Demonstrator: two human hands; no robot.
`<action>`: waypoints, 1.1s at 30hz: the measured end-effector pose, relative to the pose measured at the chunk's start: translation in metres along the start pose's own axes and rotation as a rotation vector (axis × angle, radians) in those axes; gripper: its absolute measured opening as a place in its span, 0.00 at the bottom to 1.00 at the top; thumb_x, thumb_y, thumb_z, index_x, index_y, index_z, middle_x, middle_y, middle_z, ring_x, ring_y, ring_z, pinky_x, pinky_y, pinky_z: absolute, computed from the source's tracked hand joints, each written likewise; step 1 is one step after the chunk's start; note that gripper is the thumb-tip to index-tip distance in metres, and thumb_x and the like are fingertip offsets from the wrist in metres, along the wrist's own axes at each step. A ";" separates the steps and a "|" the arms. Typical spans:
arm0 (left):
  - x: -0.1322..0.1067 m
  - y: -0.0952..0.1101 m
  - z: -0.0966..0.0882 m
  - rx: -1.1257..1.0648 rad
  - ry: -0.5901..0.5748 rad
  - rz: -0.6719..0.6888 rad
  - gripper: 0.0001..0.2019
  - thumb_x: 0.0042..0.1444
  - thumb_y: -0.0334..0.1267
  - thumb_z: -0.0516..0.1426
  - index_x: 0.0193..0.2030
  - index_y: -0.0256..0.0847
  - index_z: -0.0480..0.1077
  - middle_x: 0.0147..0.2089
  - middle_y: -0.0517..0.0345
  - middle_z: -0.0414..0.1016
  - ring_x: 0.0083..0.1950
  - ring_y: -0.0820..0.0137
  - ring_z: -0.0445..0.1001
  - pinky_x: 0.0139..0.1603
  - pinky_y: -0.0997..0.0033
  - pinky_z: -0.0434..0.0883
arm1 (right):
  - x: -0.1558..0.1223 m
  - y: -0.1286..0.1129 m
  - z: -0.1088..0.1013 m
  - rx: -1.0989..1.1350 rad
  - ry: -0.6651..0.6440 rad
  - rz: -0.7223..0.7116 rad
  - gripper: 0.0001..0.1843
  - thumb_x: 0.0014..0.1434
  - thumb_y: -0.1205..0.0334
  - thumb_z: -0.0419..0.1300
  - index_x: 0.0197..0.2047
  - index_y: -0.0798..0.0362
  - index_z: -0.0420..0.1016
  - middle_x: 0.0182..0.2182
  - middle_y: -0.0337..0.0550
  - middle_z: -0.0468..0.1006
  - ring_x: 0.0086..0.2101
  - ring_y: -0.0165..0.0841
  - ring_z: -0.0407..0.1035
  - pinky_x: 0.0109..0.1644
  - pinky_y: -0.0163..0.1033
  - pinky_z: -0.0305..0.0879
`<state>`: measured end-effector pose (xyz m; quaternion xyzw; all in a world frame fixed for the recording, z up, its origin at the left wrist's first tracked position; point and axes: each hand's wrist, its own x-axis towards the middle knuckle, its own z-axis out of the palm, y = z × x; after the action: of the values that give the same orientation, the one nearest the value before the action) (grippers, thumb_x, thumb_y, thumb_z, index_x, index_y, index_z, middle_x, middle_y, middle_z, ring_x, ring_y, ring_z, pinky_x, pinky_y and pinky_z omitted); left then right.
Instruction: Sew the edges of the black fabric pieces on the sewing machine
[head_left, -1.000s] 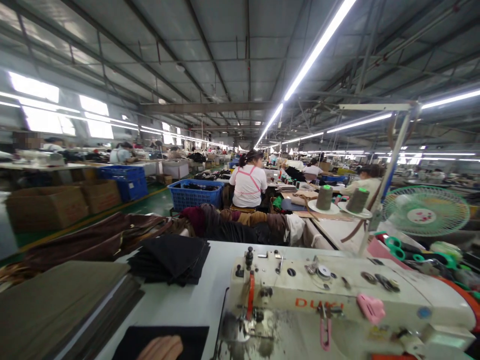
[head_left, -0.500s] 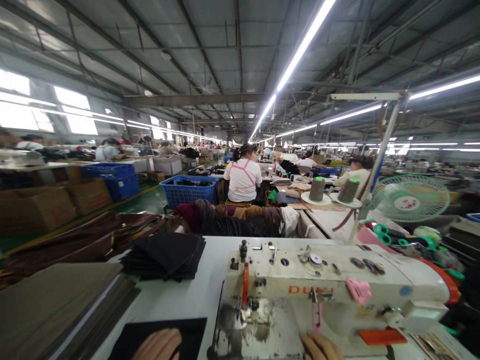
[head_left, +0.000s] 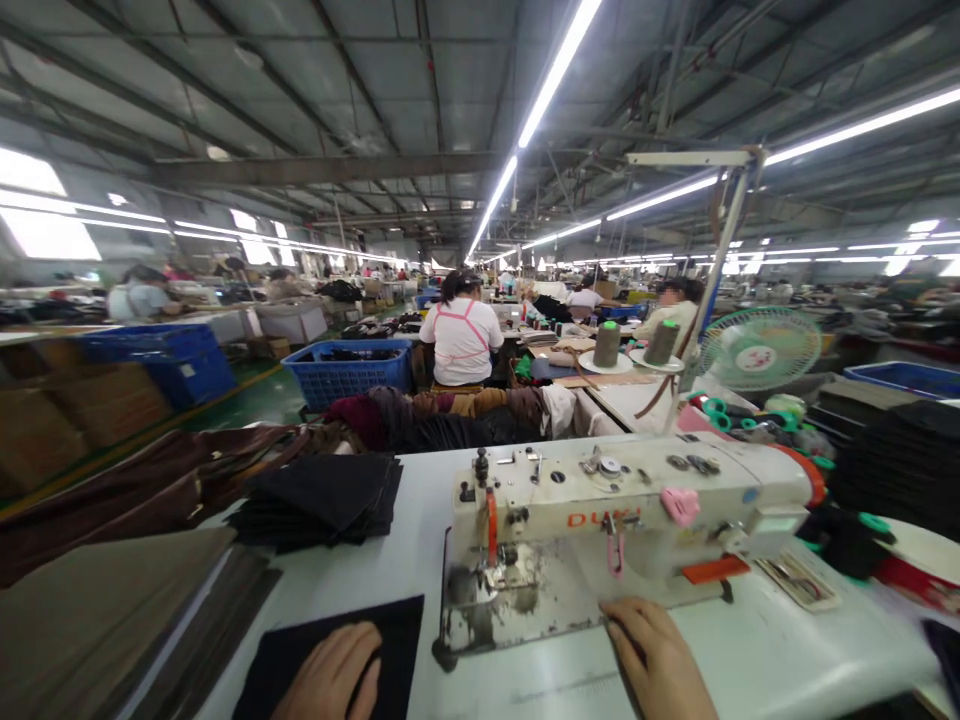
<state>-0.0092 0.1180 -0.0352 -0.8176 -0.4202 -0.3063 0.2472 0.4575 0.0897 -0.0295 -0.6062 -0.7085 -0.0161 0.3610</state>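
My left hand (head_left: pixel 334 672) lies with flat, slightly bent fingers on a black fabric piece (head_left: pixel 401 640) at the front of the sewing table. To its right, my right hand (head_left: pixel 656 650) rests at the front edge of the sewing machine (head_left: pixel 555 545), thumb and fingers apart. A thin dark line runs beside that thumb; I cannot tell what it is. The machine's needle area (head_left: pixel 499 570) stands between and beyond the two hands, with no fabric under it. Behind my left hand sits a stack of black fabric pieces (head_left: pixel 322 495).
A stack of olive-brown pieces (head_left: pixel 112 590) lies at the left. Thread cones (head_left: pixel 607 345) and a green fan (head_left: pixel 757 350) stand behind the machine. Past the table are heaped garments (head_left: pixel 450 415), a blue basket (head_left: pixel 349 370) and a seated co-worker (head_left: pixel 461 335).
My view has tilted down and turned right, so more of the table and both hands show. The left hand stays on the black piece, and the co-worker's head has turned away.
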 end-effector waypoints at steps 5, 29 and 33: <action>-0.014 -0.004 0.012 -0.038 -0.061 -0.045 0.16 0.67 0.49 0.52 0.50 0.45 0.76 0.50 0.56 0.82 0.49 0.61 0.81 0.49 0.63 0.80 | 0.007 -0.042 -0.016 0.065 -0.120 0.100 0.18 0.67 0.55 0.55 0.56 0.47 0.78 0.51 0.50 0.78 0.53 0.42 0.71 0.60 0.48 0.69; -0.009 0.007 -0.001 -0.252 -0.219 -0.205 0.14 0.67 0.44 0.52 0.53 0.41 0.72 0.54 0.47 0.78 0.57 0.55 0.75 0.60 0.50 0.73 | 0.046 -0.053 -0.037 0.750 0.097 0.591 0.28 0.53 0.38 0.64 0.45 0.52 0.75 0.33 0.46 0.81 0.33 0.36 0.73 0.38 0.40 0.68; 0.001 0.011 -0.012 -0.278 -0.250 -0.239 0.12 0.66 0.40 0.53 0.52 0.41 0.72 0.53 0.48 0.77 0.57 0.56 0.75 0.60 0.50 0.73 | 0.029 -0.053 -0.018 0.711 0.095 0.629 0.24 0.51 0.40 0.64 0.41 0.52 0.76 0.28 0.43 0.78 0.30 0.36 0.71 0.37 0.40 0.66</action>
<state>-0.0027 0.1049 -0.0281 -0.8198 -0.4952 -0.2847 0.0404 0.4200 0.0918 0.0217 -0.6288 -0.4348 0.3097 0.5654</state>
